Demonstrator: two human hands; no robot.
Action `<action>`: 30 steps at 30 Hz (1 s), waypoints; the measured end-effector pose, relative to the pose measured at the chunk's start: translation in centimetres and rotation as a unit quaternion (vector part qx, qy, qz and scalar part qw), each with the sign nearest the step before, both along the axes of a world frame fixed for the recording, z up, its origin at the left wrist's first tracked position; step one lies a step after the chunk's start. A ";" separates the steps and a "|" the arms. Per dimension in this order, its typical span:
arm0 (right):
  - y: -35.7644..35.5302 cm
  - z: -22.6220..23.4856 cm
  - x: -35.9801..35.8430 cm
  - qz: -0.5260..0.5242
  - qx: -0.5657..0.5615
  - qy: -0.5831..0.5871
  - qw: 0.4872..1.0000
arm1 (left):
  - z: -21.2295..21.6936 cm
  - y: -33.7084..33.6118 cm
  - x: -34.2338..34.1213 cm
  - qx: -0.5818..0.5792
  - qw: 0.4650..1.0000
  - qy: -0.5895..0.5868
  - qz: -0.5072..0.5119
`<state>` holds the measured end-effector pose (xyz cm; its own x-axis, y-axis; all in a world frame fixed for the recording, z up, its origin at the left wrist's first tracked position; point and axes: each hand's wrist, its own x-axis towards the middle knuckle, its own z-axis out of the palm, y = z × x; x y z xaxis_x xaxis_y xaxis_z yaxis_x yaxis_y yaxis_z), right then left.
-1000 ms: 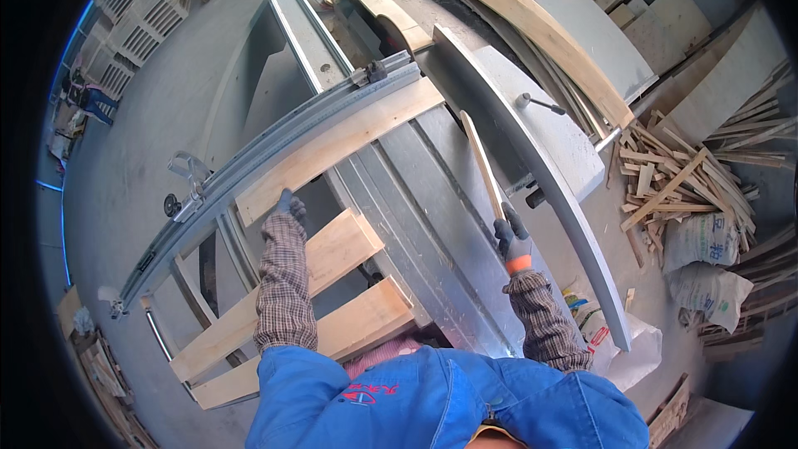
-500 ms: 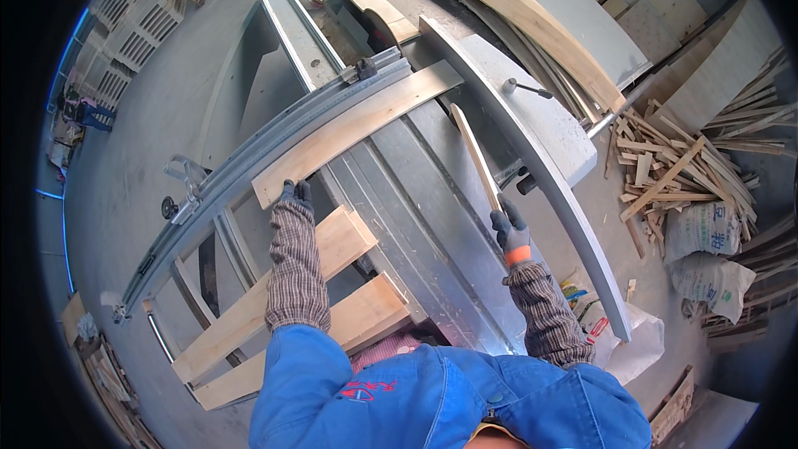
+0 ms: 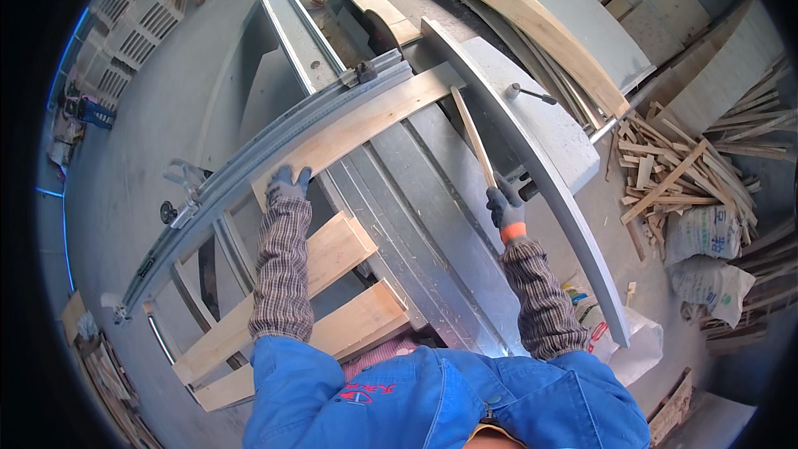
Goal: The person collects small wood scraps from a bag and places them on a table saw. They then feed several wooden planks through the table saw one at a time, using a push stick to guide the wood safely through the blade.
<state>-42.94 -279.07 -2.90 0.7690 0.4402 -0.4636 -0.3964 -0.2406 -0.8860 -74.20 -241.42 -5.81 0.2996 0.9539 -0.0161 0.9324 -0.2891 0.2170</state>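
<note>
Head view: the wooden plank (image 3: 357, 125) lies across the saw table (image 3: 449, 224), long axis running from centre-left up to the upper middle. The left hand (image 3: 287, 185) presses flat on its near end; the right hand (image 3: 504, 206) grips a thin push stick (image 3: 472, 137) pointing at its far end.

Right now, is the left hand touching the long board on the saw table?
Touching. The head view shows the gloved left hand pressed flat on the near end of the board, with no gap between them. The right hand grips a thin stick.
</note>
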 end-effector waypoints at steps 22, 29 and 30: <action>6.3 -1.6 -0.3 -0.021 0.023 -0.019 0.999 | 6.8 6.7 7.0 0.004 0.956 0.259 -0.137; 10.3 -1.6 0.8 -0.019 0.014 -0.024 0.999 | 7.6 10.7 8.1 -0.015 0.957 0.259 -0.132; 10.9 -1.5 0.8 -0.018 0.012 -0.026 0.999 | 7.5 11.3 8.0 -0.015 0.955 0.265 -0.131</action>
<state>-42.09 -268.14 -4.42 0.8076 0.4218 -0.4122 -0.3575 -0.2058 -0.9110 -66.16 -230.08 1.70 0.4692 0.8443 -0.2588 0.8102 -0.5281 -0.2542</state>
